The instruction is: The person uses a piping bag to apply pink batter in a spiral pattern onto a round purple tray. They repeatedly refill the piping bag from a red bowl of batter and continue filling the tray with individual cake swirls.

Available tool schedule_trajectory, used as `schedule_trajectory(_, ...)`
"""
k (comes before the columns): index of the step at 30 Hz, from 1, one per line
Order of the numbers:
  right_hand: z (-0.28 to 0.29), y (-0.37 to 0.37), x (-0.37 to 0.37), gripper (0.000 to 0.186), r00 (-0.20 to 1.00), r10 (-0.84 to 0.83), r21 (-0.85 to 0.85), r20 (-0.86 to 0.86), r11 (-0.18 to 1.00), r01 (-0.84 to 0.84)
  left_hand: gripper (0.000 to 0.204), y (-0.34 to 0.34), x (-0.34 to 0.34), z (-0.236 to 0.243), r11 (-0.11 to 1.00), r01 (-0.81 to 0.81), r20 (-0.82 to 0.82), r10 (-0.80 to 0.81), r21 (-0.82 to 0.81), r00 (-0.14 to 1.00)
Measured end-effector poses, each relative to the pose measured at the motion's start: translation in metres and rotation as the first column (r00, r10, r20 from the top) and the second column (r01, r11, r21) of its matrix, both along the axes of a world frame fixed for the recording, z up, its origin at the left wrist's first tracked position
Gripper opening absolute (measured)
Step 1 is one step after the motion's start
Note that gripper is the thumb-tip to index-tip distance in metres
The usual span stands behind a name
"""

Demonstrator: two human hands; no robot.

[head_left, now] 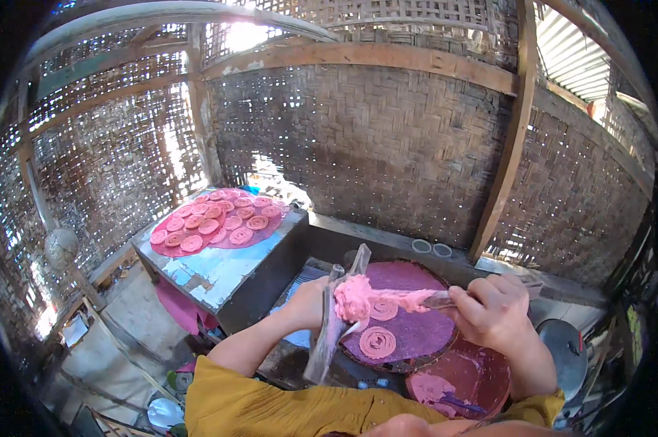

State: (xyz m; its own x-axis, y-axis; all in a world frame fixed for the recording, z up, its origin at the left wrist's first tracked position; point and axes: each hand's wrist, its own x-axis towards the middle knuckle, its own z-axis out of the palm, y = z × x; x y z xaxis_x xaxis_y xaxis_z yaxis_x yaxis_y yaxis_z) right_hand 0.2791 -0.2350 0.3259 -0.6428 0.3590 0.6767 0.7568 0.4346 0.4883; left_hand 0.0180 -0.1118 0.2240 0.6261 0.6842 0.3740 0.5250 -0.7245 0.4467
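My left hand (311,302) is closed on a worn press tool (322,357) topped with a lump of pink dough (352,297). My right hand (489,309) grips a flat stick (438,298), and a strand of pink dough stretches from it to the lump. Beneath them lies a round purple mat (409,342) with coiled pink dough rounds (378,342) on it. A reddish basin (489,375) holding more pink paste (434,390) sits below my right forearm.
A box-like platform (256,258) at the left bears a pink mat with several coiled rounds (214,213). Two small rings (421,246) rest on the rear ledge (358,229). Woven walls (365,138) surround the space. A dark round lid (565,342) is at the right.
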Motion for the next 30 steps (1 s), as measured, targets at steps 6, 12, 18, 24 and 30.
schedule_trajectory(6,-0.012,0.011,-0.016,0.017,0.988,0.068,-0.122,0.137,0.991,-0.051,0.045,-0.007,0.008,0.003,0.999,-0.049,-0.093,0.050,0.008,0.994)
schedule_trajectory(12,-0.044,0.023,-0.043,0.007,0.973,0.054,-0.050,0.226,0.998,-0.044,0.043,0.003,0.019,-0.005,0.999,0.035,-0.110,-0.038,-0.026,0.993)
schedule_trajectory(18,-0.034,0.011,-0.010,0.015,0.997,-0.007,-0.108,0.078,0.994,0.015,0.044,0.010,-0.001,0.006,0.995,0.046,-0.182,-0.061,-0.087,0.981)
schedule_trajectory(24,-0.040,0.029,0.021,0.030,0.961,-0.111,-0.126,-0.255,0.989,0.080,0.046,0.026,-0.016,-0.016,0.975,0.052,0.103,-0.030,-0.216,0.994)
schedule_trajectory(30,-0.055,0.031,0.025,0.032,0.965,-0.132,-0.389,-0.227,0.920,0.034,0.040,0.010,-0.008,0.013,0.956,0.112,0.222,-0.051,-0.272,0.974)
